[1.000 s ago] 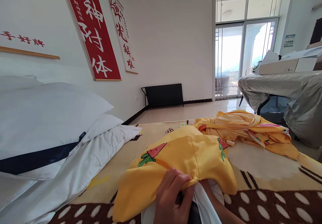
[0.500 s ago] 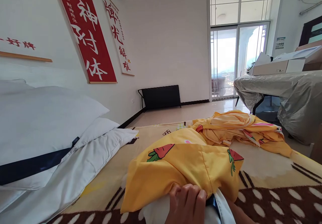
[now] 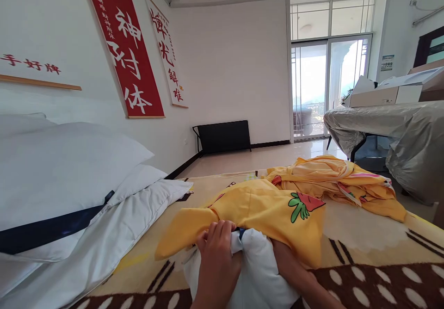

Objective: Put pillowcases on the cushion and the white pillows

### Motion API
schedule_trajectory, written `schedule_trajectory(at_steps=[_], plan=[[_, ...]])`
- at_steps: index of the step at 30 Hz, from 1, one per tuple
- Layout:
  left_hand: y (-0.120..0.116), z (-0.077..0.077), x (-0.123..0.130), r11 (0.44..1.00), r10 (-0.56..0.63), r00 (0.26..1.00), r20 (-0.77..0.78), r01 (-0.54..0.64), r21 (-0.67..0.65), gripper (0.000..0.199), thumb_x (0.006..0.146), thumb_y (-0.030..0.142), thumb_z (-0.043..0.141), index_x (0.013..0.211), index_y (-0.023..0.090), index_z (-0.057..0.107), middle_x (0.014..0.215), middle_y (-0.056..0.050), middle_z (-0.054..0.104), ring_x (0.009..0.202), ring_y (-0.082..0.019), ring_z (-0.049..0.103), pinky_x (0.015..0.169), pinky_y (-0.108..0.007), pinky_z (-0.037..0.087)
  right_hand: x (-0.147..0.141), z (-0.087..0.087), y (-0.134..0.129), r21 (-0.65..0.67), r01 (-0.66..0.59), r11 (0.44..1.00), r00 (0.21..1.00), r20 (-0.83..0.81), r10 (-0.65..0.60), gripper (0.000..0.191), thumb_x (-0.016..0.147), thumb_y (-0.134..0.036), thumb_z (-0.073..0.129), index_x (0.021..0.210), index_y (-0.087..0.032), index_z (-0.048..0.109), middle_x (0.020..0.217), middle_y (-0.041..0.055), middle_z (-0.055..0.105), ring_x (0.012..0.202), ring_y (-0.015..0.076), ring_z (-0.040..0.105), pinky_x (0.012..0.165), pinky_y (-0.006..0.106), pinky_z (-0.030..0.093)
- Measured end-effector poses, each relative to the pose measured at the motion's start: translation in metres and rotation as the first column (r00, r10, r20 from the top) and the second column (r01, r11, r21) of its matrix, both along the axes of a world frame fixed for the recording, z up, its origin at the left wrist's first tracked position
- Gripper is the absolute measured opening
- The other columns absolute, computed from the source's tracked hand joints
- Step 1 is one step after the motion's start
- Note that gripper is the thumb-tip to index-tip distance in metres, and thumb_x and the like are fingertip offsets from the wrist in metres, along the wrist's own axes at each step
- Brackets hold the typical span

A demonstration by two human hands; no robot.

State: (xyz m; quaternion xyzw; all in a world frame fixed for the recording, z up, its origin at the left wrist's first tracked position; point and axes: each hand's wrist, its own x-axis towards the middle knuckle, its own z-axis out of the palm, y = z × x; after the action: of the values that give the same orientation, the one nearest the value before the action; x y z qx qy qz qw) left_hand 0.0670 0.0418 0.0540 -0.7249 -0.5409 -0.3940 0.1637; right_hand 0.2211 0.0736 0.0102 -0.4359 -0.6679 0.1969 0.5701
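A yellow carrot-print pillowcase (image 3: pixel 263 207) lies in front of me with its opening toward me, and a white pillow (image 3: pixel 258 272) with a dark blue band sits partly in that opening. My left hand (image 3: pixel 217 244) has its fingers curled over the pillowcase's near edge, next to the pillow. At the right side of the opening, my right hand (image 3: pixel 286 260) reaches in under the yellow cloth along the pillow. The cloth hides its fingers.
White pillows (image 3: pixel 79 161) are stacked at the left on the patterned bed cover (image 3: pixel 364 230). Crumpled yellow bedding (image 3: pixel 322 177) lies at the far right of the bed. Beyond stand a plastic-covered table (image 3: pixel 412 128) with open boxes and a black folded frame (image 3: pixel 225 136) against the wall.
Both hands have moved forward, and the left also a little to the left. The pillow shows more in the opening, and the pillowcase's near edge is pushed away from me. The view has tilted slightly.
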Motion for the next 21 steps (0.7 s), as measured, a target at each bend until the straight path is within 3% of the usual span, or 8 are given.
schedule_trajectory(at_steps=[3,5,7,9,11,12,15,21], plan=[[0.011,0.004,-0.018,0.997,0.067,0.997,0.029,-0.068,0.037,0.013,0.076,0.010,0.044,0.080,0.020,0.051,0.077,-0.002,0.059,0.081,-0.022,0.054,0.077,-0.036,0.029,-0.001,0.006,-0.010,0.014,-0.041,0.999,0.978,0.204,0.037,0.044,0.090,-0.019,0.042,0.132,-0.015,0.053,0.127,0.0129,0.060,0.118,0.0248,0.056,0.102,0.040,0.045],[0.015,0.007,-0.027,0.992,0.106,0.992,0.073,-0.110,0.057,0.009,0.077,0.014,0.045,0.073,0.021,0.049,0.072,-0.001,0.058,0.076,-0.022,0.054,0.075,-0.035,0.032,-0.003,0.013,-0.028,0.187,-0.048,0.981,0.938,0.346,-0.021,0.050,0.088,-0.012,0.036,0.137,-0.012,0.047,0.132,0.0138,0.056,0.123,0.0223,0.052,0.102,0.038,0.045],[0.015,0.011,-0.032,0.990,0.116,0.984,0.137,-0.125,0.062,0.009,0.075,0.016,0.045,0.068,0.021,0.047,0.068,-0.001,0.057,0.072,-0.022,0.054,0.072,-0.034,0.034,-0.006,0.016,-0.045,0.438,-0.062,0.897,0.880,0.449,-0.159,0.052,0.085,-0.010,0.039,0.137,-0.010,0.045,0.135,0.0144,0.053,0.126,0.0230,0.050,0.099,0.036,0.047],[0.013,0.015,-0.034,0.996,0.075,0.977,0.201,-0.082,0.028,0.008,0.074,0.019,0.047,0.066,0.021,0.046,0.066,-0.001,0.058,0.068,-0.021,0.054,0.071,-0.033,0.036,-0.011,0.014,-0.054,0.637,-0.072,0.768,0.806,0.491,-0.331,0.051,0.083,-0.013,0.044,0.134,-0.010,0.049,0.135,0.0151,0.053,0.125,0.0273,0.050,0.095,0.036,0.049],[0.008,0.020,-0.033,0.999,0.017,0.968,0.249,-0.005,-0.049,0.008,0.072,0.023,0.050,0.066,0.021,0.046,0.065,0.000,0.058,0.066,-0.020,0.053,0.069,-0.033,0.038,-0.019,0.006,-0.054,0.725,-0.065,0.685,0.743,0.493,-0.452,0.050,0.082,-0.016,0.048,0.131,-0.010,0.053,0.132,0.0161,0.056,0.122,0.0309,0.052,0.091,0.037,0.050],[0.006,0.022,-0.033,0.995,-0.008,0.964,0.267,0.033,-0.091,0.008,0.071,0.025,0.052,0.067,0.021,0.046,0.065,0.000,0.059,0.065,-0.019,0.053,0.069,-0.033,0.039,-0.023,0.000,-0.052,0.737,-0.050,0.674,0.723,0.492,-0.485,0.050,0.082,-0.018,0.050,0.131,-0.009,0.054,0.131,0.0167,0.056,0.121,0.0320,0.053,0.090,0.038,0.050],[-0.002,0.030,-0.034,0.971,-0.048,0.956,0.289,0.112,-0.210,0.012,0.068,0.031,0.055,0.071,0.021,0.049,0.072,-0.001,0.061,0.070,-0.021,0.054,0.069,-0.034,0.042,-0.034,-0.013,-0.044,0.711,-0.016,0.703,0.708,0.504,-0.494,0.052,0.084,-0.031,0.051,0.132,-0.010,0.053,0.131,0.0178,0.056,0.122,0.0336,0.052,0.092,0.041,0.048],[-0.019,0.039,-0.030,0.927,-0.058,0.972,0.230,0.138,-0.349,0.023,0.062,0.031,0.062,0.079,0.020,0.054,0.083,-0.005,0.061,0.082,-0.025,0.055,0.076,-0.038,0.046,-0.038,-0.019,-0.038,0.426,-0.013,0.904,0.743,0.610,-0.277,0.058,0.079,-0.054,0.058,0.120,-0.014,0.062,0.129,0.0182,0.057,0.122,0.0373,0.049,0.100,0.048,0.040]])
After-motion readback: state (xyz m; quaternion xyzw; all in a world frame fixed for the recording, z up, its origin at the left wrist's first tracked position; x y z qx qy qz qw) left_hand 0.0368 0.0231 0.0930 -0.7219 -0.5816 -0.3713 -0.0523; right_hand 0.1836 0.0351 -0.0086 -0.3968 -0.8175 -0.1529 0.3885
